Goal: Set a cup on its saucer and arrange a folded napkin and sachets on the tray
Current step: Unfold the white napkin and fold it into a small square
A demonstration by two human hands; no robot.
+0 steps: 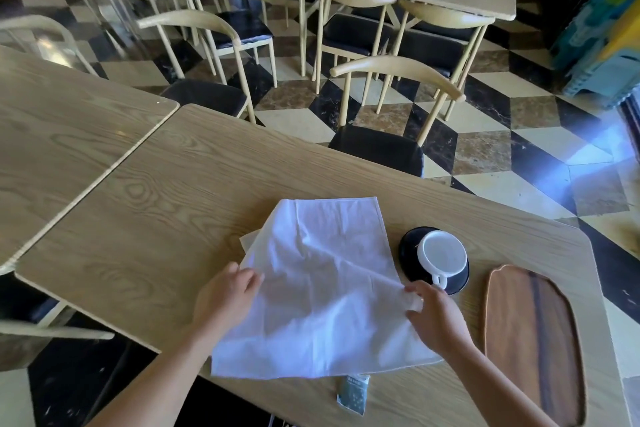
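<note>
A white napkin (318,291) lies spread and rumpled on the pale wooden counter (166,204), not folded flat, with its far edge raised in soft creases. The left hand (227,298) rests on the napkin's left edge, its fingers (249,282) together and curled onto the cloth, though whether they pinch it or only press it I cannot tell. The right hand (438,317) is at the napkin's right edge, where the fingers (414,288) are closed on a gathered fold of the cloth. Just beyond that hand, touching the napkin's right side, stands a white cup (441,253) on a black saucer (408,246), the cup's handle turned toward the person. To the right of the saucer, apart from it, lies a brown wooden tray (533,343) with a darker stripe along its length, bare on its visible surface. At the near edge of the napkin, a small dark green sachet (353,393) pokes out from under the cloth, lying flat on the counter. Behind the counter stand light wooden chairs (391,104) with dark seats on a checkered floor (485,149).
</note>
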